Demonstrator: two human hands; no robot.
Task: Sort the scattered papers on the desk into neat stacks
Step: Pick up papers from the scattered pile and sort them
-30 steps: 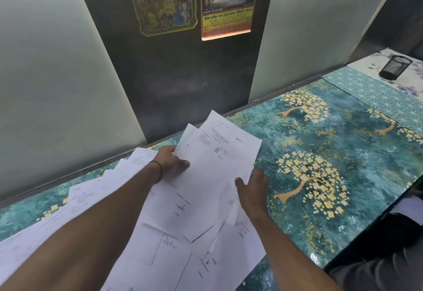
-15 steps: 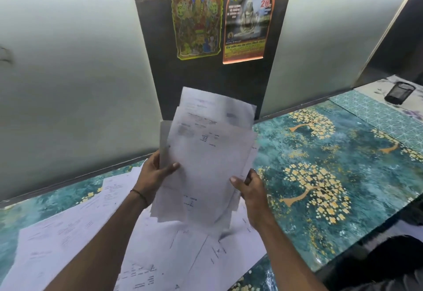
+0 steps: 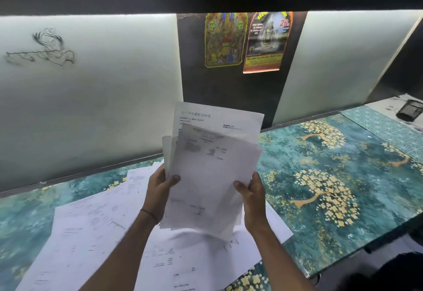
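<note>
I hold a loose bundle of white printed papers (image 3: 210, 167) upright above the desk, its sheets fanned and uneven at the top. My left hand (image 3: 159, 187) grips the bundle's left edge, thumb on the front sheet. My right hand (image 3: 253, 193) grips its right edge the same way. Below and to the left, several more white sheets (image 3: 96, 229) lie scattered and overlapping on the desk (image 3: 343, 164), which has a teal cover with golden trees.
Pale wall panels (image 3: 103, 89) and a dark strip with two posters (image 3: 246, 41) stand right behind the desk. A dark mesh cup (image 3: 409, 110) sits at the far right. The desk's front edge (image 3: 357, 254) runs along the lower right.
Both hands have lifted the bundle off the desk and raised it upright in front of me. The view has tilted up, showing more wall.
</note>
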